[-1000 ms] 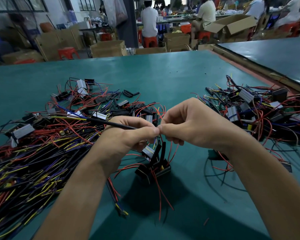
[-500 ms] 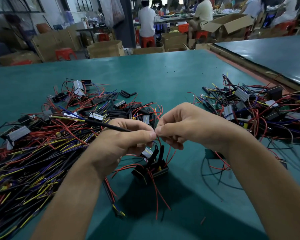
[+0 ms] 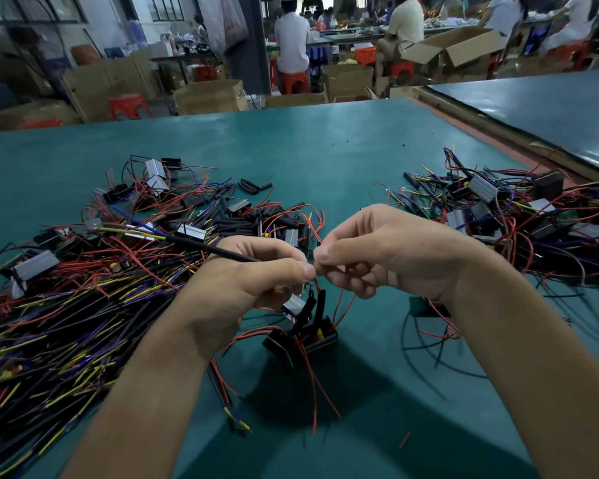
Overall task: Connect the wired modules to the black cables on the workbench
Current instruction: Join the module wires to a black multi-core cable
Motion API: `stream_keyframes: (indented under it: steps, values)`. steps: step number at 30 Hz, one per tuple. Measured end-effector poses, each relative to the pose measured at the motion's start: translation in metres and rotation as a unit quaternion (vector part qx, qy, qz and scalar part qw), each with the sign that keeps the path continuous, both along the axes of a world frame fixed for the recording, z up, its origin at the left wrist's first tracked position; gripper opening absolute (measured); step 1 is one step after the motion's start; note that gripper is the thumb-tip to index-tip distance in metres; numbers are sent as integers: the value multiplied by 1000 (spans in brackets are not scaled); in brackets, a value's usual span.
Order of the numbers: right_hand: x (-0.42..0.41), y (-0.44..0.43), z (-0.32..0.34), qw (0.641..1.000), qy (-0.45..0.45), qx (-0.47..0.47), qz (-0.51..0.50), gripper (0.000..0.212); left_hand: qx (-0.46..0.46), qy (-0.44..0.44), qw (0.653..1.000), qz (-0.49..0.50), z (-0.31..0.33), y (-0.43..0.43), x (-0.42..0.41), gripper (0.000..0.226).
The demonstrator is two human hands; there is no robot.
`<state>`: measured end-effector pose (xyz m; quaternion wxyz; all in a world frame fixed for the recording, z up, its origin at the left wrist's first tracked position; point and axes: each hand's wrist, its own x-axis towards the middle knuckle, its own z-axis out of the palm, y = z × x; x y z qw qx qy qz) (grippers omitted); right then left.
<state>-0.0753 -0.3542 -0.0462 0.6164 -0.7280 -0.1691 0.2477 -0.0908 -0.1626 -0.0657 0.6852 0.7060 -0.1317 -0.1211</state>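
Note:
My left hand [image 3: 256,281] grips a black cable [image 3: 201,246] that runs up and left from the fist; its yellow and blue cores fan out at the far end. My right hand [image 3: 388,250] pinches thin wire ends against the left fingertips, above the green bench. Below the two hands hangs a black wired module [image 3: 301,340] with red leads [image 3: 313,392] trailing down onto the bench. The joint itself is hidden between my fingertips.
A big heap of black cables [image 3: 59,326] with yellow and purple cores lies at the left, mixed with modules. A second pile of wired modules [image 3: 519,216] lies at the right. Short black sleeves [image 3: 253,185] lie behind. Cardboard boxes and seated people are beyond the bench [image 3: 325,140].
Both hands stay pinched together at the same spot. The hanging module has swung slightly. The view has shifted a little.

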Motion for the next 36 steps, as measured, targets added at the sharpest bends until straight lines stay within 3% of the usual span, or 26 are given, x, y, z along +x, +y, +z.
stream_keyframes:
  steps: [5, 10, 17, 23, 30, 36]
  values:
    - [3, -4, -4, 999, -5, 22, 43, 24, -1, 9, 1000, -12, 2, 2, -1, 5]
    - [5, -3, -11, 998, -36, 30, 53, 11, 7, 10, 1000, -18, 3, 3, 0, 4]
    - [7, 1, -16, 993, -117, 24, 21, 16, 10, 17, 1000, -2, 4, 4, 1, 4]
    - [10, 1, -18, 992, -125, 29, 18, 28, 13, 13, 1000, 1, 7, 7, 2, 4]
    - [10, 3, -21, 990, -137, 17, 15, 12, 21, 0, 1000, 4, 7, 8, 2, 4]
    - [6, 5, -18, 986, -161, -3, 29, 21, 27, 2, 1000, 11, 7, 7, 1, 4]
